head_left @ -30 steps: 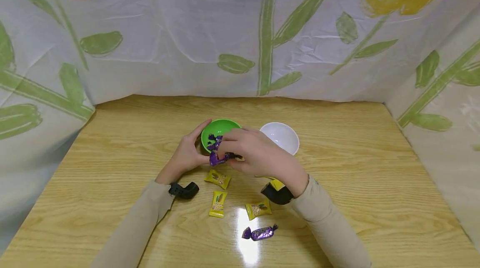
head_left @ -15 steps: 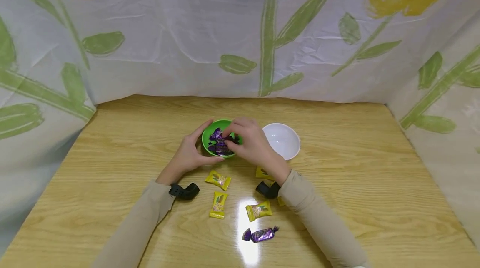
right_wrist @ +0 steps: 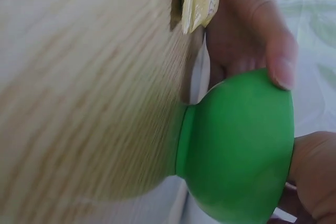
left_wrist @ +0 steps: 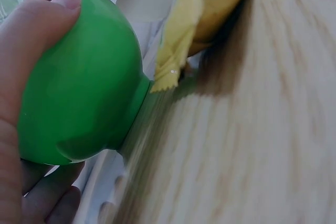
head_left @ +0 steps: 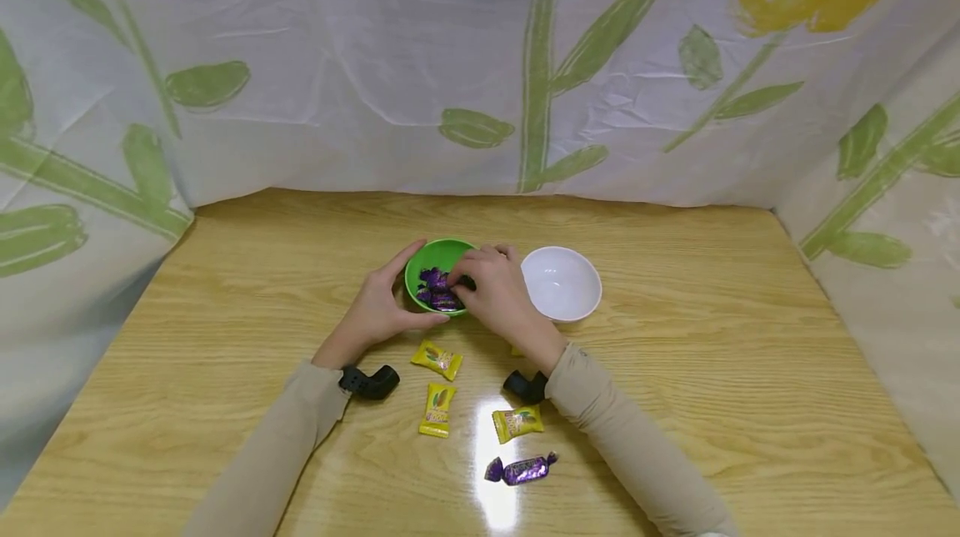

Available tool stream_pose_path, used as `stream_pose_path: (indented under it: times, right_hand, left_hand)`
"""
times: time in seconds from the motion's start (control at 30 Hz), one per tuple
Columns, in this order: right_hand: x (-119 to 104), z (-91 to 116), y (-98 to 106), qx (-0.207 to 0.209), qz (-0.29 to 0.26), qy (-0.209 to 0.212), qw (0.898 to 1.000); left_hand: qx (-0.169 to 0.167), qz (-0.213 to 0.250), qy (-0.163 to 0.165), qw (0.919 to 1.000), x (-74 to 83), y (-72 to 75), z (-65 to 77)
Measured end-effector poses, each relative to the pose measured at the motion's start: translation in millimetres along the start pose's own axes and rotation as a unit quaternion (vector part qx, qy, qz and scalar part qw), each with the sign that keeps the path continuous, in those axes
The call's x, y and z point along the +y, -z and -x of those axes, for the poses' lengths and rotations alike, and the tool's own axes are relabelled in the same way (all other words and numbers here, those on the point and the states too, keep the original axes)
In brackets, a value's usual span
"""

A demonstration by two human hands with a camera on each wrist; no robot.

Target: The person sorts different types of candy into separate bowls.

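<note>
My left hand (head_left: 378, 303) grips the green bowl (head_left: 431, 257) from the left, thumb along its near side and fingers behind it. Several purple wrapped candies (head_left: 442, 300) lie in the bowl. Reaching in over the right rim, my right hand (head_left: 498, 287) has its thumb and forefinger curled at a purple candy, partly hidden by the fingers. The left wrist view shows the thumb pressed on the bowl's outer wall (left_wrist: 89, 77). In the right wrist view the bowl (right_wrist: 241, 145) hides the right fingertips.
A white bowl (head_left: 562, 283) stands just right of the green one. Yellow candy packets (head_left: 437, 360) lie in front, with another packet (head_left: 517, 422) near the right sleeve and one purple candy (head_left: 525, 469) closest to me. A patterned cloth (head_left: 360, 103) hangs behind the wooden table (head_left: 262, 270).
My right hand has brought purple candies down into the green bowl, and its fingers have drawn slightly back toward the right rim. The left hand keeps its grip on the bowl.
</note>
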State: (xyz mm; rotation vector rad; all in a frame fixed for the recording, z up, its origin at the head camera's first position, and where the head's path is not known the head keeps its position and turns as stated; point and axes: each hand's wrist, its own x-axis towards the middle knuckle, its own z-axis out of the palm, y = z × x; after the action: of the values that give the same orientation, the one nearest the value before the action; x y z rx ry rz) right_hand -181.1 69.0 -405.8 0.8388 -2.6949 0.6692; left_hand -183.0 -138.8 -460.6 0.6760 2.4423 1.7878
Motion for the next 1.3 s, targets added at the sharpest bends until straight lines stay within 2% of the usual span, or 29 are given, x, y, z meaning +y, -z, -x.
stream_pose_path:
  times: [0.27, 0.47, 0.87, 1.07, 1.3]
  right_hand:
    - [-1.1, -4.5, 1.4, -0.055, -0.033, -0.047, 0.997]
    - [-0.3, -5.4, 3.0, -0.07, -0.037, -0.052, 0.996]
    - [1.9, -4.2, 4.7, -0.077, -0.031, -0.017, 0.996]
    - [1.2, -3.7, 7.2, -0.085, -0.028, 0.001, 0.996]
    - [-10.2, -1.9, 28.3, -0.067, -0.039, 0.035, 0.996]
  left_hand:
    - [-0.002, -0.008, 0.01, 0.9999, 0.5, -0.5, -2.0]
    - [-0.002, -0.01, 0.006, 0.9999, -0.1, 0.1, -2.4]
    - [-0.007, -0.005, -0.004, 1.0, -2.4, 0.5, -1.5]
    - [-0.01, 0.001, 0.002, 0.9999, -2.1, 0.4, 0.0]
    - [-0.008, -0.002, -0.001, 1.0, -1.7, 0.4, -1.0]
